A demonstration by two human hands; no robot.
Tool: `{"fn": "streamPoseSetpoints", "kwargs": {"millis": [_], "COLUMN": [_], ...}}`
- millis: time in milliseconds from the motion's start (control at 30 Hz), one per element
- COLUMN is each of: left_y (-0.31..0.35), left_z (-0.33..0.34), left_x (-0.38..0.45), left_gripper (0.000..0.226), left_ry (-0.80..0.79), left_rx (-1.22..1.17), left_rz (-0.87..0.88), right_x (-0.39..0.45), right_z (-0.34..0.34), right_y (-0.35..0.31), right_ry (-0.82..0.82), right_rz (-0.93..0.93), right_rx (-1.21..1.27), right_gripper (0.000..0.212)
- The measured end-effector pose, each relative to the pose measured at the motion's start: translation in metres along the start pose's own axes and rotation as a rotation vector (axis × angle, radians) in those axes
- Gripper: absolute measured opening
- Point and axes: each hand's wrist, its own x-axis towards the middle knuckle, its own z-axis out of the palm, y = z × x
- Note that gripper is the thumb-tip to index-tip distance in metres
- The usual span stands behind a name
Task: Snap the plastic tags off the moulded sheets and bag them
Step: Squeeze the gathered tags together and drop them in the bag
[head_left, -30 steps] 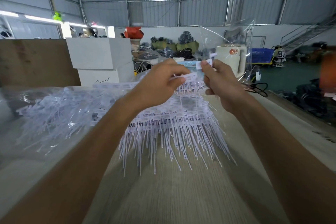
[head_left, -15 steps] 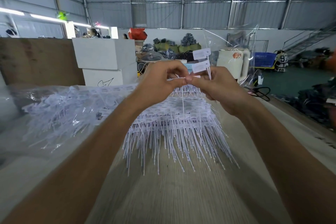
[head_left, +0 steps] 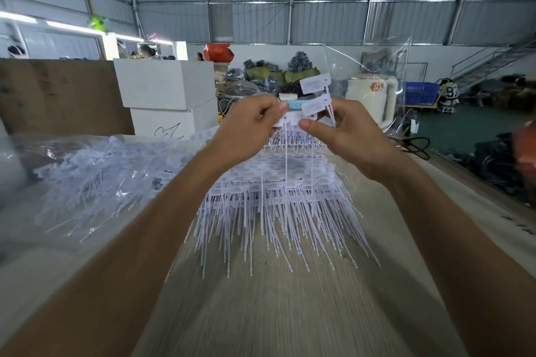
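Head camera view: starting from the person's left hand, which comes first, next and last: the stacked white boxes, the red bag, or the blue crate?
From the left hand:
1. Stacked white boxes, just behind, to its left.
2. Red bag, farther back, by the wall.
3. Blue crate, far right.

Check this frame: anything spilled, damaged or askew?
Nothing damaged. The stack of moulded sheets lies tidy on the table; both hands pinch a tag. Bagged tags at left look jumbled.

Ahead of you: stacked white rectangular blocks [head_left: 166,95].
Your far right: blue plastic crate [head_left: 419,93].
Behind: red bag [head_left: 218,52] on bundles.
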Motion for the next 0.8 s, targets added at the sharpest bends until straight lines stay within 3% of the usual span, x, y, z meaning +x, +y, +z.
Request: {"fn": "streamPoseSetpoints", "kwargs": {"millis": [133, 267, 333, 433, 667, 800], "left_y": [0.003, -0.001, 0.0, 0.001, 0.004, -0.001], "left_z": [-0.006, -0.011, -0.012, -0.013, -0.013, -0.011], "left_x": [0.002, 0.003, 0.002, 0.002, 0.001, 0.0], "left_gripper": [0.047, 0.035, 0.037, 0.041, 0.037, 0.019], "left_ry": [0.049, -0.007, -0.024, -0.015, -0.017, -0.116], "left_rx": [-0.021, -0.014, -0.052, -0.113, -0.02, 0.131], "left_rz": [-0.046, -0.095, -0.129, -0.115, 0.004, 0.045], "right_x": [0.004, 0.001, -0.001, -0.001, 0.004, 0.006], "right_z": [0.007, 0.018, 0.022, 0.023, 0.026, 0.025], "right_y": [-0.001, 0.004, 0.007, 0.009, 0.008, 0.015], "right_ry": [0.104, 0.161, 0.188, 0.211, 0.246, 0.221], "right_rz": [-0.128, -0.359, -0.39, -0.314, -0.009, 0.091], "right_rx": [-0.248, -0.52, -0.595, -0.483, 0.077, 0.078], "right_gripper": [0.011, 0.019, 0.026, 0.025, 0.01, 0.007]}}
